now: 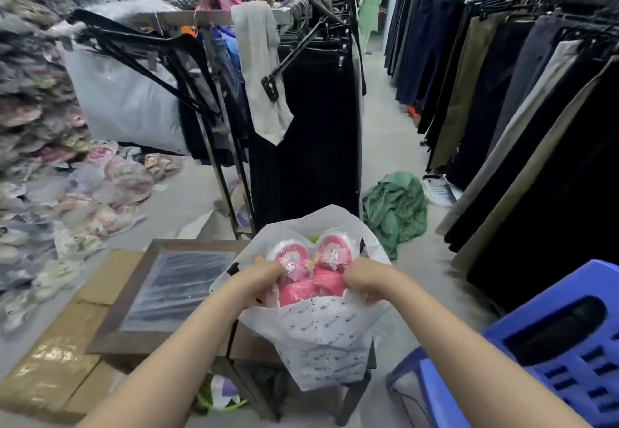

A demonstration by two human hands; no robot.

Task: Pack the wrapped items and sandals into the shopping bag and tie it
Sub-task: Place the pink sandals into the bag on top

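Gripping the bag [321, 323] by its mouth, you have your left hand [259, 275] closed on the left rim and your right hand [363, 282] pinched shut on the right rim. Pink sandals [310, 268] sit in the opening between your fists, toes pointing away, wrapped in clear film. That bag hangs just off the right edge of the small table [134, 293]. A blue stool [549, 350] stands to your right.

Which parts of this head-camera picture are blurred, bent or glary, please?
Head view: the sandals and both hands, left hand and right hand, are fairly sharp; the left-edge packets smear; wide-angle bending curves the trouser racks; glare streaks the glass tabletop.
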